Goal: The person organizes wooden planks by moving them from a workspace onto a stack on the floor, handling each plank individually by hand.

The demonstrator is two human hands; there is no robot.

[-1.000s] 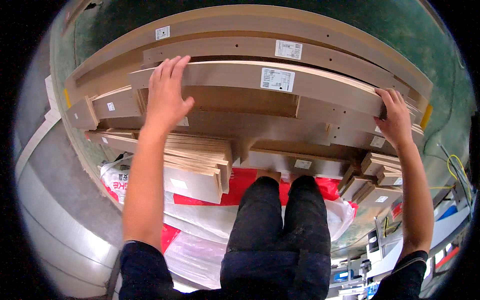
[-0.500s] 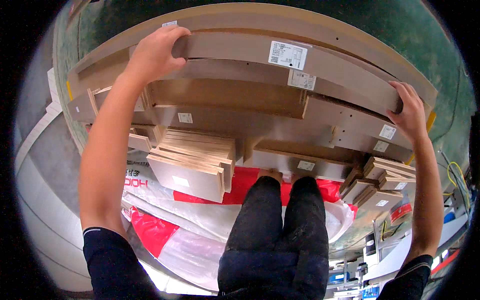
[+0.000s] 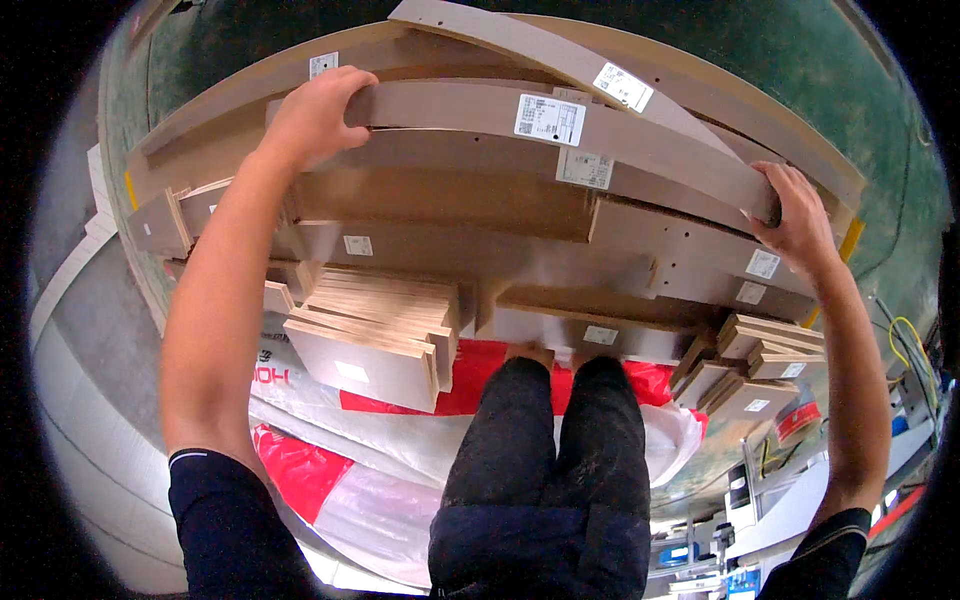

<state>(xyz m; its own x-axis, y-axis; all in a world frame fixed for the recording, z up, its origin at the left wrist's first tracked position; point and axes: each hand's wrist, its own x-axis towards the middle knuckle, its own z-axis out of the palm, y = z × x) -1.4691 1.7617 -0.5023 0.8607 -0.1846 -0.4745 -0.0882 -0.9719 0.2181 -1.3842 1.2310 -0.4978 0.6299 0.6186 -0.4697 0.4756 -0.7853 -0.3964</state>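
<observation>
gripping long board (image 3: 560,125), left hand (image 3: 315,115), right hand (image 3: 800,215).

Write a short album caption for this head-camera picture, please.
Both hands, left hand and right hand, grip the ends of a long labelled board above a stack of cut wooden panels.

A single view: a fisheye camera on the person's head looks steeply down and forward, close over a stack of long wooden panels (image 3: 450,200). Both forearms enter from the lower edge, the person's legs (image 3: 545,460) fill bottom centre, and straight panel edges bow toward the rim.
</observation>
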